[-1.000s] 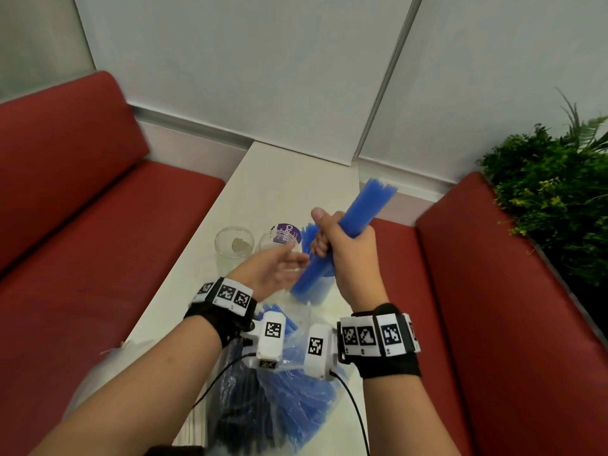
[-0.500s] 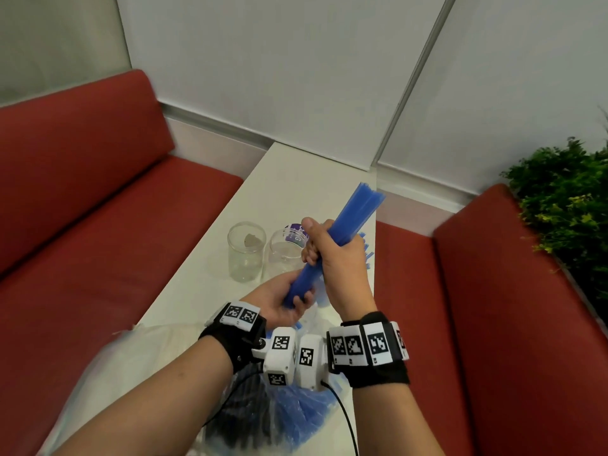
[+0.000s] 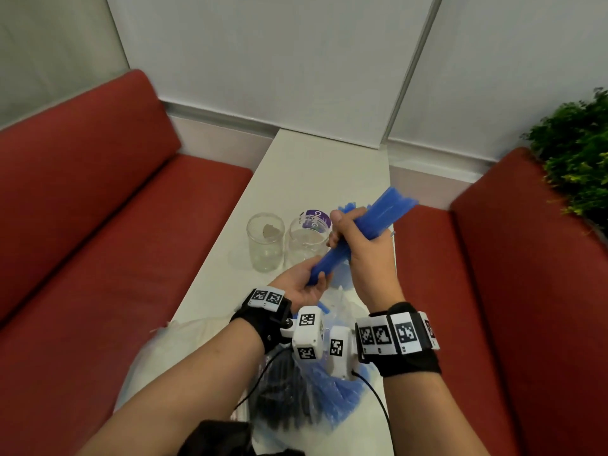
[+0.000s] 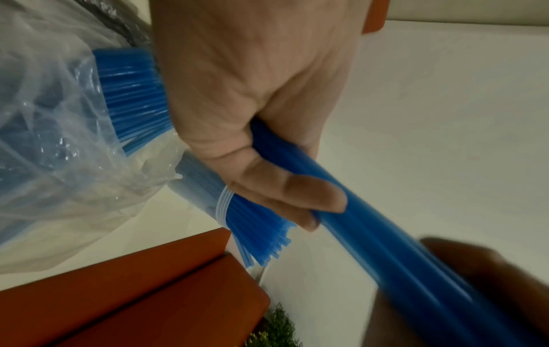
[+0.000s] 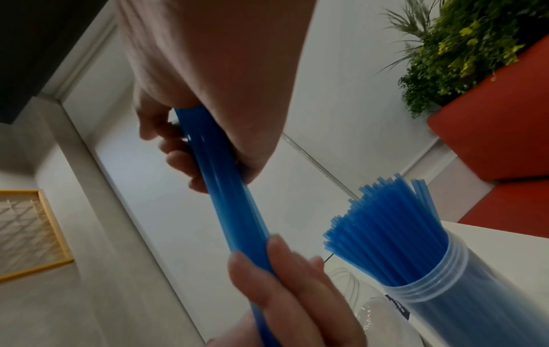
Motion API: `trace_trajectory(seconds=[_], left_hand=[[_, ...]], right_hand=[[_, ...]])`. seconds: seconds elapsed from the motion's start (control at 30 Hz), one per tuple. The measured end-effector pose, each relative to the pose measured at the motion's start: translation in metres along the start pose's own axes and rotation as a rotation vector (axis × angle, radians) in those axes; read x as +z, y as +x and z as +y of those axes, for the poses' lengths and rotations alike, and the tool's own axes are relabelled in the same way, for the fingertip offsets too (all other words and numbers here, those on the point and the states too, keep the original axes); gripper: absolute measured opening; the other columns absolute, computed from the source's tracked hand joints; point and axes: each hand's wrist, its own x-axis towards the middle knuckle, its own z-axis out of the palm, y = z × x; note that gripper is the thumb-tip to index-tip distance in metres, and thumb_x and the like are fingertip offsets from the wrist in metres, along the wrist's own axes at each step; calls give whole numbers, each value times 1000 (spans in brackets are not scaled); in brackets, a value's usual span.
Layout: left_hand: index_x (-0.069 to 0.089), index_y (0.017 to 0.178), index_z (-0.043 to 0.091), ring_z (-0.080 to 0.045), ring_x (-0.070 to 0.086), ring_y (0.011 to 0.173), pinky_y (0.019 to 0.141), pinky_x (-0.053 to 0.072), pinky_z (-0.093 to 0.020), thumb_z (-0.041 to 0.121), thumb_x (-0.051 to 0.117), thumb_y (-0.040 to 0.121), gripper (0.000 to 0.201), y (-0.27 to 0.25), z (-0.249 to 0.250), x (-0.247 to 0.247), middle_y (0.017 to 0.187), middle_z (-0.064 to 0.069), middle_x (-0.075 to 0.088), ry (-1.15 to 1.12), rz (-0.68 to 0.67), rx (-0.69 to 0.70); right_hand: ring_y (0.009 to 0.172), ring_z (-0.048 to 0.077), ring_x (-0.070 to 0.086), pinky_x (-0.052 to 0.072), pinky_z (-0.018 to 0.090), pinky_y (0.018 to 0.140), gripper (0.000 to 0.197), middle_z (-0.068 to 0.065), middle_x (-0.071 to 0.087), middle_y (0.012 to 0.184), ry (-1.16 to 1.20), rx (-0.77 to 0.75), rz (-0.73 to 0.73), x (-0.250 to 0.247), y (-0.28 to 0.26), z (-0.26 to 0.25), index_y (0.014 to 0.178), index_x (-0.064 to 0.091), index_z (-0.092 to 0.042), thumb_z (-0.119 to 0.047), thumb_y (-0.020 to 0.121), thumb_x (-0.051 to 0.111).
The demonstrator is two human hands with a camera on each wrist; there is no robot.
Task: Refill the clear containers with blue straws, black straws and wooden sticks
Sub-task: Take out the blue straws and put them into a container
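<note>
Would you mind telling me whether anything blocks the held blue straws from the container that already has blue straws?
Nothing visible: the bundle, gripped by both hands, sits right beside the open-topped container, already crowded with straws.

Blue straw bundle (image 3: 368, 230) tilted, 2 clear containers (image 3: 266, 241) upright, empty

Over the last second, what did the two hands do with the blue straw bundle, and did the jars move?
The left hand, merely near the bundle of blue straws a second ago, now holds its lower end. The right hand keeps its grip on the middle, and the bundle leans flatter toward the right. The two empty clear jars and the bag of straws stayed put.
</note>
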Motion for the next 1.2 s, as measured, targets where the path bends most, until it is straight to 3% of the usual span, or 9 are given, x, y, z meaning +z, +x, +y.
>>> trace_trajectory(seconds=[0.17,0.3,0.43,0.6,0.7,0.93,1.0,1.1,1.2], left_hand=[[58,89,-1,-19,60,39,31,45,-19,17,61,93,19,5,10,-19,55,-15,58,64,85,-27],[60,100,1,-22,66,52,38,52,-22,16,64,87,20,2,11,-30,77,-14,61,76,13,-88],[61,98,-1,-21,67,67,39,54,-25,21,64,91,24,3,6,-37,85,-13,61,100,-34,-120],[56,80,1,-14,55,33,30,42,-16,23,61,94,27,20,0,-49,51,-11,56,111,132,-164],[55,78,2,-14,50,28,27,39,-18,23,61,94,27,33,2,-56,48,-11,54,134,184,-187],[55,84,1,-16,54,37,32,42,-17,17,57,96,19,52,0,-64,62,-12,54,163,189,-85],[56,90,1,-20,61,51,45,51,-21,26,49,101,28,55,-1,-63,74,-14,59,211,167,-70],[58,95,-1,-28,59,75,67,51,-30,28,43,105,34,60,4,-68,91,-16,60,374,165,16],[59,93,-4,-26,59,72,59,56,-26,8,51,99,16,66,7,-67,86,-15,59,476,171,196]], right_hand=[[55,22,43,45,38,62,36,6,45,59,176,-30,103,1,4,-6,68,51,-16,-28,92,75],[53,21,39,44,36,62,40,3,42,57,121,-6,131,6,0,3,61,52,-23,-34,92,75],[55,20,40,42,35,63,37,3,41,59,47,46,92,8,-5,15,62,54,-29,-37,92,74],[56,22,42,46,36,66,39,4,43,59,-1,84,97,7,-13,28,60,52,-25,-35,91,74],[65,27,51,47,46,76,38,6,55,62,-21,93,104,0,-19,31,61,55,-20,-31,92,74],[57,20,47,52,38,75,40,1,44,57,32,92,145,-15,-15,37,63,50,-21,-31,94,73],[56,21,46,51,41,73,40,3,44,56,-20,77,151,-22,1,35,62,51,-20,-28,95,71],[55,21,48,51,44,71,39,1,48,54,-133,54,182,-33,34,26,57,55,-26,-32,92,73],[58,24,50,51,46,71,42,0,54,54,-277,25,218,-44,67,17,54,56,-27,-38,90,74]])
